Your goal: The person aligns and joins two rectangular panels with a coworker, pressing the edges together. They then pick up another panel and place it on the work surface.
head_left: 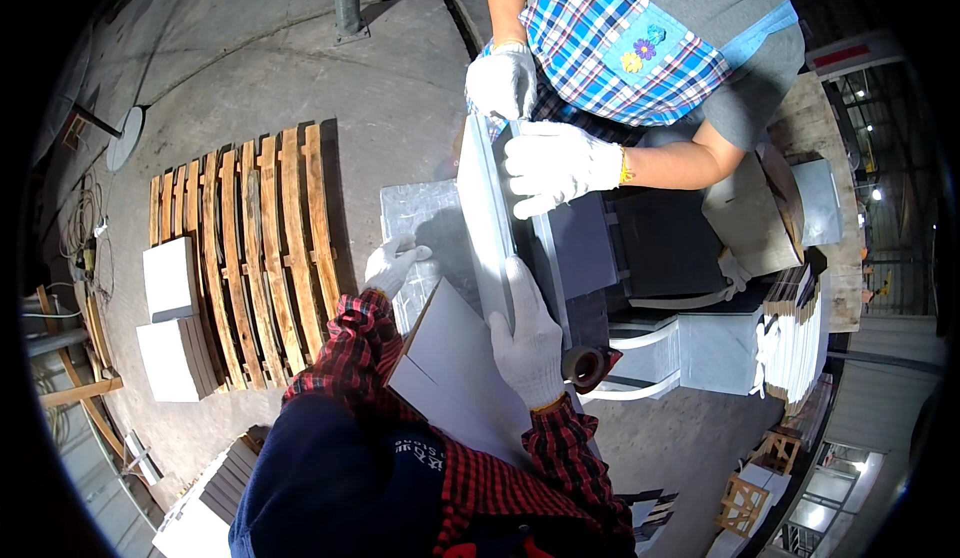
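Close in: a right hand (528, 333) at a pale panel (480, 233)

The fingers of that hand, in a white knit glove, lay together with the thumb set apart, against the near end of the panel (whether they were clamped on it, I could not tell). The left hand (391, 266), gloved likewise, was left of the panel, fingers slightly bent and thumb parted from the palm, over a grey slab (415, 213); contact with the slab could not be told.

The panel stretched from near to far through the middle of the scene. At its far end was a co-worker's right hand (502, 80), and just right of that a co-worker's left hand (562, 166) with spread fingers, both white-gloved, before a blue checked apron (610, 43).

Nearer, a white board (455, 373) with a brown edge lay between the person's red-and-black checked sleeves (570, 448). Just right of the right wrist sat a tape roll (583, 366) (its core faced the camera). Farther left, a wooden pallet (231, 258) rested on the concrete floor (390, 98), with light slabs (170, 278) along its left side.
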The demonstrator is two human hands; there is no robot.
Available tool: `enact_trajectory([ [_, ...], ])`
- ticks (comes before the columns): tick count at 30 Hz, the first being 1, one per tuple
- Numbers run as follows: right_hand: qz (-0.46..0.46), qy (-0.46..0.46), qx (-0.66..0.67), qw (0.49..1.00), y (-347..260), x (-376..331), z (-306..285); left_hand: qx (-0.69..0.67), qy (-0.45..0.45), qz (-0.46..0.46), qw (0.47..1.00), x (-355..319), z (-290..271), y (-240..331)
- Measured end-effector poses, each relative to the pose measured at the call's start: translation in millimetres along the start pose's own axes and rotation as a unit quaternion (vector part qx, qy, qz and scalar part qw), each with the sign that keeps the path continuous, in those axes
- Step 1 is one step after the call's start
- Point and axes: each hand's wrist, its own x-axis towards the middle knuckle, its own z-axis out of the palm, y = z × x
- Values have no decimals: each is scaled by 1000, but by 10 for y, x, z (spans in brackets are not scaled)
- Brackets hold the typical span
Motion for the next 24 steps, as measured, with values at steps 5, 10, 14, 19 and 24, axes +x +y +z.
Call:
enact_trajectory([
  [5, -16, 9, -15, 1000, -8, 2, 3, 2, 0, 0, 1000, 31, 2, -27],
  [10, -23, 11, -17, 1000, 0, 8, 10, -4, -1, -1, 1000, 18, -3, -14],
  [14, -17, 8, -13, 1000, -5, 12, 11, 5, -4, -2, 1000, 6, -14, 8],
  [19, -18, 8, -10, 1000, -3, 12, 13, 7, -6, 0, 1000, 38, 1, -33],
  [24, -17, 6, -7, 1000, 5, 14, 19, 23, -5, 2, 1000, 23, -3, -3],
])
